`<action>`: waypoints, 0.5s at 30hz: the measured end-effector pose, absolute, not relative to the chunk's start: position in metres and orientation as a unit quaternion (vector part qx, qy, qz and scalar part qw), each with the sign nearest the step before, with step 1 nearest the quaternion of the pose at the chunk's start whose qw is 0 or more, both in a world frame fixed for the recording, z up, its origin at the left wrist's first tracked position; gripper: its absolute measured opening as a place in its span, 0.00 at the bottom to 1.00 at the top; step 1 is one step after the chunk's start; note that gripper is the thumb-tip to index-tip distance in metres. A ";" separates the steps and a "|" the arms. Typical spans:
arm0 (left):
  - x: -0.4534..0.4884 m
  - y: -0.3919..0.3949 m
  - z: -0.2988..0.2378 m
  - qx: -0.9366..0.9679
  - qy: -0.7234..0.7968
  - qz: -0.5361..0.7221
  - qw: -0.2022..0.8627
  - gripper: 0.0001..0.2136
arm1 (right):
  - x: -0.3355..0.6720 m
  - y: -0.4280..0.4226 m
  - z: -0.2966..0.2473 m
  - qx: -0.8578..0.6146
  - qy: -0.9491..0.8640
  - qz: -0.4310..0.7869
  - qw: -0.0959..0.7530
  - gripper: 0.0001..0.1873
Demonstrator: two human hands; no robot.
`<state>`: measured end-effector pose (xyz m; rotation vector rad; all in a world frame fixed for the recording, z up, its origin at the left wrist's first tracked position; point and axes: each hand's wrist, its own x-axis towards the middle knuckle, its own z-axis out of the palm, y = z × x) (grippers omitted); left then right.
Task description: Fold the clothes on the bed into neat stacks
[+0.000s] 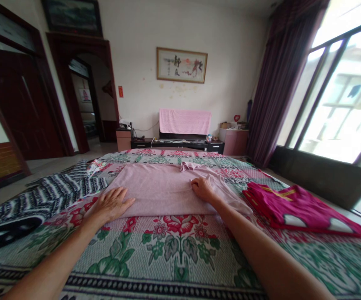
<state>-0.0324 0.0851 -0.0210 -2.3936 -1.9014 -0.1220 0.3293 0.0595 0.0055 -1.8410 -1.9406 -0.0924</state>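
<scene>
A pale pink garment [158, 187] lies flat on the floral cover [180, 258]; the left hand [113, 204] rests spread on its left end; the right hand [202, 188] curls on its right part, pinch unclear; 1 magenta garment [305, 208] lies right, 1 black-and-white garment [61, 187] left

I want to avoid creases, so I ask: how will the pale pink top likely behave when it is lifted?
The pale pink top will probably sag, since it lies thin and flat on the flowered cover. It looks light, being thin cloth without visible hard parts. The loose, rumpled part beside the right hand may shift or bunch first.
</scene>
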 end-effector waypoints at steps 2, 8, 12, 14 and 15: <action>-0.032 0.084 -0.020 -0.781 -0.623 -0.033 0.043 0.32 | 0.331 0.060 0.007 -0.685 -0.691 -0.027 0.229 0.15; -0.030 0.081 -0.018 -0.779 -0.624 -0.045 0.048 0.31 | 0.326 0.065 0.009 -0.734 -0.634 -0.023 0.242 0.19; -0.030 0.081 -0.016 -0.781 -0.621 -0.040 0.046 0.30 | 0.323 0.071 0.005 -0.738 -0.632 -0.008 0.235 0.13; -0.031 0.081 -0.017 -0.785 -0.617 -0.033 0.048 0.30 | 0.322 0.074 0.001 -0.737 -0.632 -0.020 0.237 0.12; -0.032 0.082 -0.018 -0.785 -0.617 -0.029 0.050 0.30 | 0.322 0.074 -0.002 -0.738 -0.630 -0.028 0.240 0.13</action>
